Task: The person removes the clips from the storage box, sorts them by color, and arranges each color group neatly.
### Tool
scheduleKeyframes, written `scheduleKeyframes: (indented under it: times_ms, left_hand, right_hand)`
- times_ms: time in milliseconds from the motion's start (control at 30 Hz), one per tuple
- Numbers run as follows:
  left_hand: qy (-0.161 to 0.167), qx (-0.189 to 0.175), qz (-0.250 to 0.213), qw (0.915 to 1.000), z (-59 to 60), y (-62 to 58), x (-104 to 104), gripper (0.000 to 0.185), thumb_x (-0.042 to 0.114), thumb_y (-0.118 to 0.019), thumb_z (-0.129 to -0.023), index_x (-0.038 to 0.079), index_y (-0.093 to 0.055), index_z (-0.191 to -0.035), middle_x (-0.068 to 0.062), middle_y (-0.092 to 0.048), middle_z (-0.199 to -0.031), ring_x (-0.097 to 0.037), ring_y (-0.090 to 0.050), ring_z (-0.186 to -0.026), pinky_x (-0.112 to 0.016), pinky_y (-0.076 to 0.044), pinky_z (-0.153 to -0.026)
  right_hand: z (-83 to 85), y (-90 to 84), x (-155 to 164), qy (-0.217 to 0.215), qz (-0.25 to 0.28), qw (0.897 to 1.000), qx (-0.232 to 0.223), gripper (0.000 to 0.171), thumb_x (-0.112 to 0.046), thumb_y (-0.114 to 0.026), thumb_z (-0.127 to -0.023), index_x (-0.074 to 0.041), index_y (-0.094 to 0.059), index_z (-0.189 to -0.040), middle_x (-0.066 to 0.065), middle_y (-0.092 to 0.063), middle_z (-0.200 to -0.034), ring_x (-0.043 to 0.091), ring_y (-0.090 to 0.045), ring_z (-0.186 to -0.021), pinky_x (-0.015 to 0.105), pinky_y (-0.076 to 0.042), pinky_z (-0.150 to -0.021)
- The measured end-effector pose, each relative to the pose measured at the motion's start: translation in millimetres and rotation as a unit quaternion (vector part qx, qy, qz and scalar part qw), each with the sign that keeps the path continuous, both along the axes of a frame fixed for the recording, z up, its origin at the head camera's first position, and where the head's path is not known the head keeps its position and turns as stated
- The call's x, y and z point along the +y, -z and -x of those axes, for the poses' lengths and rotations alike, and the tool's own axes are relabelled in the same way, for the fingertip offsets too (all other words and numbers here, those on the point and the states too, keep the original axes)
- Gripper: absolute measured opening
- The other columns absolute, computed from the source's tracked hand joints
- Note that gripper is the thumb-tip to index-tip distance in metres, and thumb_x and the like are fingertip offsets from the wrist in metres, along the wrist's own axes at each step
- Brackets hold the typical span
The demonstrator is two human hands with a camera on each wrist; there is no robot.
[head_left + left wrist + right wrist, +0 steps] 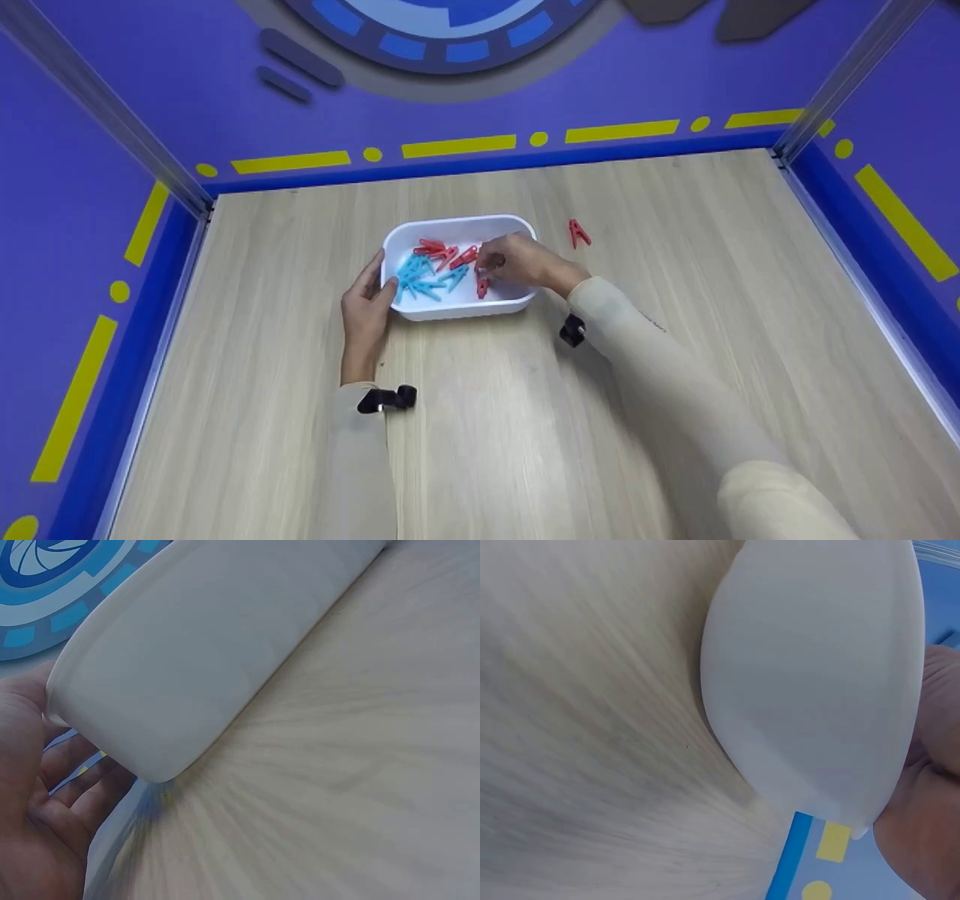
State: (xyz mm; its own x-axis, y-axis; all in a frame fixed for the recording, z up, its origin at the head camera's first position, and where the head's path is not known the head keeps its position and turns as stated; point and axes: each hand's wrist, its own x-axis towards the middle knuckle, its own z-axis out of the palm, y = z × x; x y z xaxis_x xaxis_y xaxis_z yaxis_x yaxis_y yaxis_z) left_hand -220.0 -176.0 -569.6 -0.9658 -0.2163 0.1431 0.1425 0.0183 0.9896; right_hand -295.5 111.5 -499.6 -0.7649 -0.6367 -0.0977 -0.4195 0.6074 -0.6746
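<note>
A white plastic tub (461, 309) holds several red and light-blue clothespins. My left hand (365, 315) grips the tub's left end, thumb over the rim and the other fingers along the outside wall; the left wrist view shows these fingers (86, 772) behind the tub. Over the tub's right side, my right hand (517, 261) reaches in with curled fingers and pinches a red clothespin (482, 288) by its upper end. Blue clothespins (414, 274) lie at the left inside, red clothespins (442, 251) mostly behind them. In the right wrist view the tub wall hides the fingertips.
One red clothespin (577, 233) lies on the wooden table (480, 420), just right of the tub. Blue-purple panels with yellow marks enclose the table at the back (465, 112) and both sides. Wood surface extends around the tub.
</note>
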Motion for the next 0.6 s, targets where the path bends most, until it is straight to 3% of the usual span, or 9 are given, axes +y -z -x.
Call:
scheduleKeyframes:
  times_ms: [367,600]
  left_hand:
    - [-0.001,-0.004,0.017,0.9999,-0.2,-0.1,-0.7,0.053,0.0,-0.067,-0.101,0.007,-0.057,-0.153,-0.008,-0.053,-0.158,-0.023,-0.047,-0.148,-0.03,-0.042,-0.119]
    - [0.001,-0.006,0.013,0.9999,1.0,-0.4,-0.3,0.053,0.001,-0.067,-0.101,0.009,-0.058,-0.153,-0.007,-0.053,-0.158,-0.021,-0.047,-0.148,-0.03,-0.043,-0.118]
  right_hand:
    - [-1.7,1.1,0.2,-0.019,-0.014,1.0,0.007,0.02,0.003,-0.073,-0.098,-0.003,-0.079,-0.116,0.01,-0.075,-0.113,0.023,-0.069,-0.102,0.038,-0.06,-0.097]
    - [-2.4,2.7,-4.8,-0.024,-0.058,0.998,0.028,0.03,0.009,-0.07,-0.095,-0.004,-0.078,-0.122,0.01,-0.073,-0.117,0.024,-0.067,-0.108,0.039,-0.057,-0.103]
